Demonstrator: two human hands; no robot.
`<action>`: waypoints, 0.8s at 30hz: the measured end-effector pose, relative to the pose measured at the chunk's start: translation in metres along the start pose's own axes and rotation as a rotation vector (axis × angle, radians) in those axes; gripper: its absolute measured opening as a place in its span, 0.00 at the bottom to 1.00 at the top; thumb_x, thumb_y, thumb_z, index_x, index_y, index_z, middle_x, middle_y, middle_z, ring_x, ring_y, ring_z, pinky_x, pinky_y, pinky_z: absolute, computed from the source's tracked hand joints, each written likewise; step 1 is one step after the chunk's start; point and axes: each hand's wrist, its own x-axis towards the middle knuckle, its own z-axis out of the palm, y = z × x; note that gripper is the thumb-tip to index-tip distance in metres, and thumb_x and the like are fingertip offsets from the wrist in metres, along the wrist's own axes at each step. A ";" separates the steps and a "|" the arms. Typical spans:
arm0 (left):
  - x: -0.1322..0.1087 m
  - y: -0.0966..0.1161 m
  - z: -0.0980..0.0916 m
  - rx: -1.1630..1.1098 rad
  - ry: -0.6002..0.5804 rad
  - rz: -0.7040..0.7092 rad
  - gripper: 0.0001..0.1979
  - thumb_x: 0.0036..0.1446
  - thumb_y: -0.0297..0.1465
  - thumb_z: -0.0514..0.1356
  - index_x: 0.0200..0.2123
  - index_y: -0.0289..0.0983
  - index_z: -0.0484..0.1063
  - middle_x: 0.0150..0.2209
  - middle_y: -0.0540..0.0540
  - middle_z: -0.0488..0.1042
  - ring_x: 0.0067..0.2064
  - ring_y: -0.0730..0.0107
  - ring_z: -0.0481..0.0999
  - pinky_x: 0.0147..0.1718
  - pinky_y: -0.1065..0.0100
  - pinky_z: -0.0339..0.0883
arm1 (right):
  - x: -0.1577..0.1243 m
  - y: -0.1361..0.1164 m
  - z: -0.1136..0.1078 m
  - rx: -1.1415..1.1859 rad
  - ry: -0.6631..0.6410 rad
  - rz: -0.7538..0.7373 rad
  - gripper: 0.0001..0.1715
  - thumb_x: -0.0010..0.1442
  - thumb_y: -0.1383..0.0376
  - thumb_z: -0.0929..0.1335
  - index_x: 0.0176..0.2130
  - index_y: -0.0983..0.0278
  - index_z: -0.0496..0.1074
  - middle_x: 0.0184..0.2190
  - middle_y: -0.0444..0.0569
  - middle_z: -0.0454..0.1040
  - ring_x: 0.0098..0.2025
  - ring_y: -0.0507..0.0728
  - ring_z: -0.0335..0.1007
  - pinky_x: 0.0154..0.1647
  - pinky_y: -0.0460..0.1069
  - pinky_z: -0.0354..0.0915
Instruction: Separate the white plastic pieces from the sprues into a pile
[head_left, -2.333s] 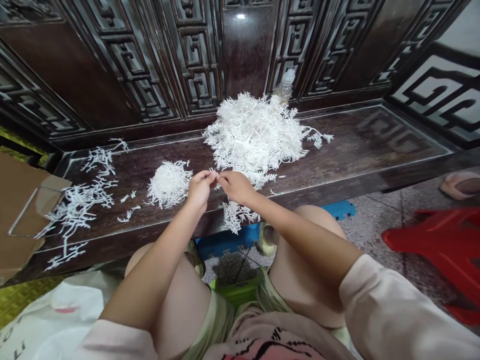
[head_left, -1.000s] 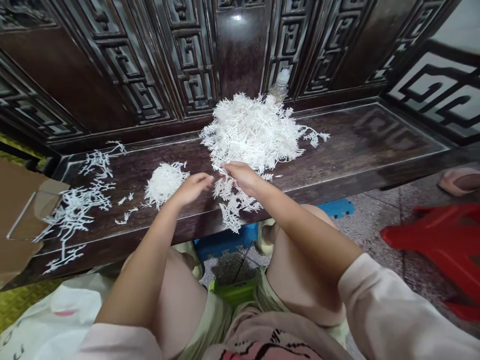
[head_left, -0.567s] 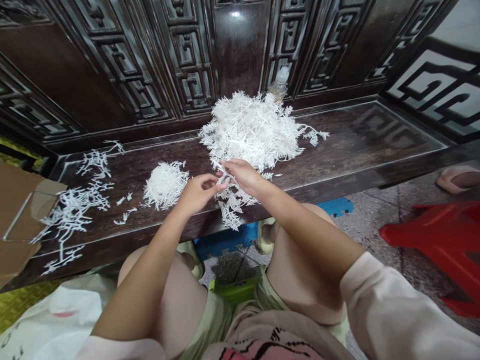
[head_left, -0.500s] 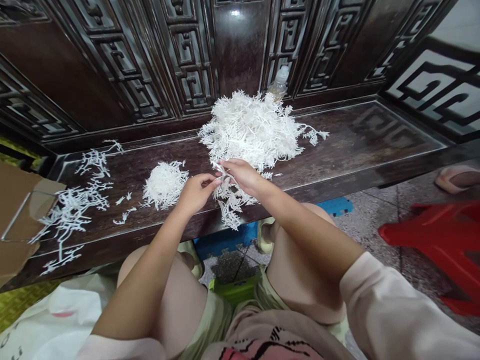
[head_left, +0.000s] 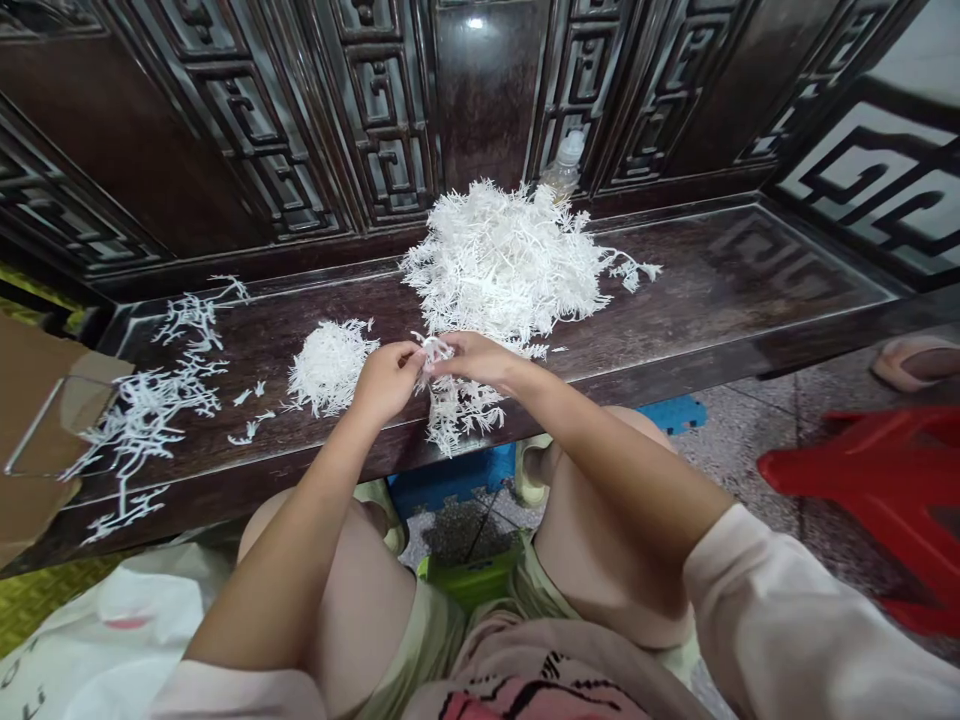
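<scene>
My left hand and my right hand meet above the dark wooden bench, their fingertips pinching a small white branching sprig between them. Right under my hands lies a loose tangle of the same plastic-looking sprigs, hanging partly over the bench's front edge. A large white heap of sprigs rises just beyond my right hand. Nearest my left hand sits a smaller, denser white pile. Further left, scattered white strands lie on the wood.
The dark wooden bench has a carved lattice back, with a plastic bottle behind the heap. Flattened cardboard lies at far left. A red plastic stool and a pink slipper stand on the speckled floor at right.
My hands have moved closer and lower, and both now pinch the small sprig at the fingertips. The loose tangle below them has shifted slightly.
</scene>
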 end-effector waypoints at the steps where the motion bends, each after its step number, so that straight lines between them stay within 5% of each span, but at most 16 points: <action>1: 0.000 -0.001 0.000 0.050 0.013 0.025 0.13 0.52 0.36 0.50 0.26 0.37 0.71 0.26 0.46 0.71 0.29 0.66 0.66 0.28 0.69 0.54 | 0.002 0.003 0.001 -0.029 0.043 0.012 0.14 0.44 0.62 0.69 0.33 0.67 0.68 0.26 0.46 0.71 0.26 0.48 0.62 0.28 0.44 0.57; 10: 0.000 -0.002 0.003 0.049 -0.066 0.131 0.14 0.53 0.38 0.49 0.31 0.38 0.71 0.31 0.45 0.72 0.33 0.64 0.68 0.32 0.68 0.56 | 0.007 0.012 -0.002 -0.231 0.129 -0.012 0.12 0.50 0.59 0.64 0.26 0.67 0.66 0.19 0.43 0.64 0.23 0.48 0.60 0.25 0.43 0.54; 15: 0.001 0.000 -0.002 0.062 -0.082 0.095 0.13 0.52 0.36 0.51 0.26 0.38 0.72 0.25 0.46 0.73 0.28 0.66 0.68 0.29 0.68 0.56 | 0.000 0.003 0.000 -0.355 0.118 -0.007 0.11 0.50 0.61 0.64 0.26 0.67 0.66 0.18 0.43 0.65 0.22 0.49 0.59 0.25 0.44 0.54; 24: 0.010 -0.001 -0.009 0.000 -0.029 0.145 0.12 0.50 0.35 0.53 0.23 0.36 0.71 0.24 0.48 0.72 0.30 0.69 0.69 0.30 0.71 0.59 | 0.000 -0.008 0.000 -0.288 0.113 0.033 0.13 0.47 0.61 0.66 0.30 0.69 0.69 0.24 0.47 0.69 0.26 0.50 0.63 0.32 0.46 0.58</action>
